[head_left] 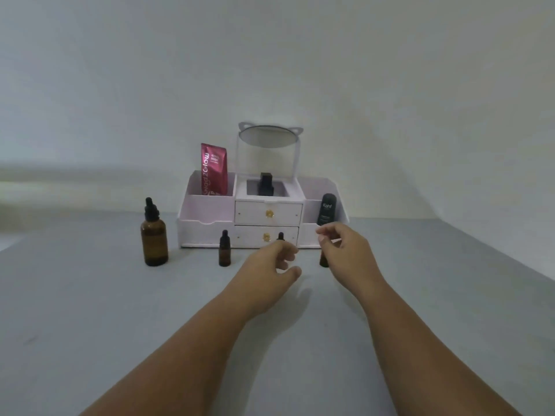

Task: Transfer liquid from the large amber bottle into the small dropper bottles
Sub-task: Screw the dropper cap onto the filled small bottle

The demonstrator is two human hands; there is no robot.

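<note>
The large amber bottle [154, 238] with a black dropper cap stands upright at the left of the grey surface. One small amber dropper bottle [224, 249] stands free to its right. A second small bottle [280, 236] shows only its black cap above my left hand [271, 265], whose curled fingers hover in front of it, empty. A third small bottle [323, 261] is mostly hidden behind my right hand [345, 249], whose fingers are apart and hold nothing.
A white organiser [264, 213] with two drawers and a cat-ear mirror [270, 136] stands against the wall behind the bottles. It holds a red pouch [213, 168], a black bottle [265, 184] and a dark tube [326, 209].
</note>
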